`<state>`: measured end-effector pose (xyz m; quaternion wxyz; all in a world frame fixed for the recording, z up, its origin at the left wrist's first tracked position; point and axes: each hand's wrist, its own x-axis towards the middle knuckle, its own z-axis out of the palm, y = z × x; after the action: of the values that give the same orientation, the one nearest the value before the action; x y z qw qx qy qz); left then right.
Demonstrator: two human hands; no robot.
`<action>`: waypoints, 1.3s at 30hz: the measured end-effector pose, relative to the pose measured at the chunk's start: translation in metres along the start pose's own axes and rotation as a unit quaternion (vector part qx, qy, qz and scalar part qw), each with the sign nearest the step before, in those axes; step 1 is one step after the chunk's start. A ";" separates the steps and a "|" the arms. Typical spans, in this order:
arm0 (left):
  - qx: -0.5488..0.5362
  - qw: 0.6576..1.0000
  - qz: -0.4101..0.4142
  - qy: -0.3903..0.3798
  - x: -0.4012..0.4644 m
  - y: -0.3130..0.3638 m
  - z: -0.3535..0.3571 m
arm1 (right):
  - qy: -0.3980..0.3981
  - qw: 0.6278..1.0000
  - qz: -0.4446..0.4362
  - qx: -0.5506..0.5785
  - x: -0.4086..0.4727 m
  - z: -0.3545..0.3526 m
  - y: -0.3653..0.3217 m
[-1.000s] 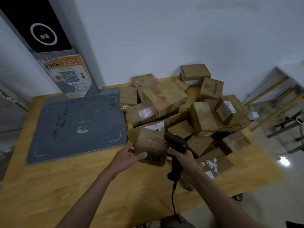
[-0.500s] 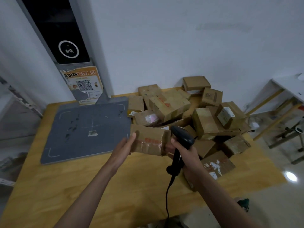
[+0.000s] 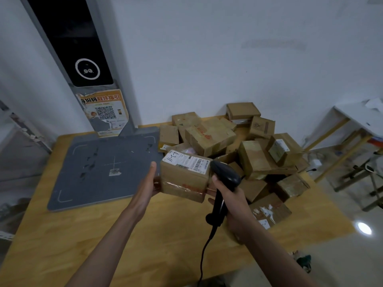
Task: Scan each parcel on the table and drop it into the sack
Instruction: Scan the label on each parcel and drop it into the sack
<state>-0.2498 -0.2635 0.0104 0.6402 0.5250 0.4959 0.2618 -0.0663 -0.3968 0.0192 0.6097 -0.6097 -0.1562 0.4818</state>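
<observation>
A brown cardboard parcel (image 3: pixel 183 179) is lifted above the wooden table (image 3: pixel 103 241), its white barcode label facing up. My left hand (image 3: pixel 150 183) holds it at its left end, thumb up along the side. My right hand (image 3: pixel 230 200) grips a black corded barcode scanner (image 3: pixel 224 179), whose head sits at the parcel's right end; some right fingers reach under the box. A heap of several more cardboard parcels (image 3: pixel 248 154) fills the table's far right. No sack is in view.
A grey scanning pad (image 3: pixel 99 168) lies on the table's left half, below a dark upright terminal (image 3: pixel 78 48) with a QR poster. The scanner cord (image 3: pixel 204 255) hangs over the front edge. A white wall stands behind; a table frame (image 3: pixel 352 141) is at right.
The parcel was picked off the heap's front and turned over in both hands, so its label now faces up. The view tilted upward.
</observation>
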 end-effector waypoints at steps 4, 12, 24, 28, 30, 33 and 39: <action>0.029 0.999 0.013 0.003 -0.001 0.000 0.002 | 0.011 1.000 0.021 0.006 0.003 -0.003 0.006; 0.176 0.978 0.095 -0.061 0.004 -0.014 -0.005 | 0.019 0.998 0.052 0.025 0.005 -0.011 0.017; 0.380 0.910 0.147 -0.082 -0.001 0.003 -0.009 | 0.005 0.997 0.050 -0.051 0.010 -0.018 0.015; 0.407 0.894 0.177 -0.055 -0.003 0.012 -0.007 | 0.002 0.991 -0.007 -0.135 0.010 -0.017 0.003; 0.411 0.891 0.187 -0.044 -0.002 0.016 -0.009 | 0.008 0.981 -0.031 -0.193 0.012 -0.018 -0.004; 0.427 0.882 0.198 -0.033 0.001 0.021 -0.015 | 0.015 0.951 -0.069 -0.300 0.016 -0.021 -0.015; 0.464 0.857 0.222 -0.022 0.004 0.033 -0.034 | -0.044 0.868 -0.162 -0.468 0.014 -0.017 -0.035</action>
<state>-0.2732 -0.2364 0.0409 0.2579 0.8629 0.4161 0.1254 -0.0328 -0.3888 0.0411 0.3151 -0.7679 -0.4865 0.2728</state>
